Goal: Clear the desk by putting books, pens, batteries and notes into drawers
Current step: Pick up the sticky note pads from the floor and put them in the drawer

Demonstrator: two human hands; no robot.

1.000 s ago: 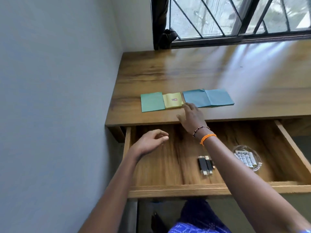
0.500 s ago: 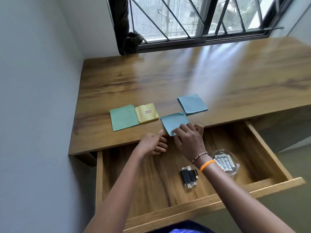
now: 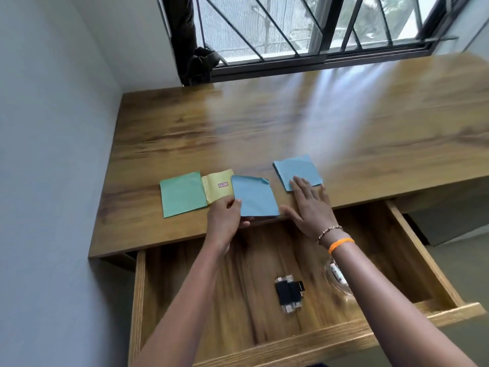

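At the far left of the wooden desk top (image 3: pixel 264 123), a flat green square pad of notes (image 3: pixel 182 194) is seen lying near the front edge, with a pale yellow pad carrying a small pink label (image 3: pixel 218 186) touching its right side. Next along, a thin blue square note pad (image 3: pixel 254 196) is pinched at its near left corner by the left hand (image 3: pixel 225 217), thumb on top and fingers curled beneath, so that its far left corner overlaps the yellow pad. It is judged light and limp; a torn curl shows at its far right corner, so creasing is easily caused, and a hold at an edge with support underneath looks best.

Further right, the right hand (image 3: pixel 308 205) is laid flat with its fingers straight, the fingertips pressed on the near corner of a second blue square note pad (image 3: pixel 297 171). Nothing is gripped there. That pad is probably best slid towards the desk edge until a corner overhangs and can be pinched.

Below, the open wooden drawer (image 3: pixel 330 337) is seen, holding a cluster of small black devices (image 3: pixel 288 291) and, largely hidden by the right forearm, a clear glass dish (image 3: pixel 336 276).
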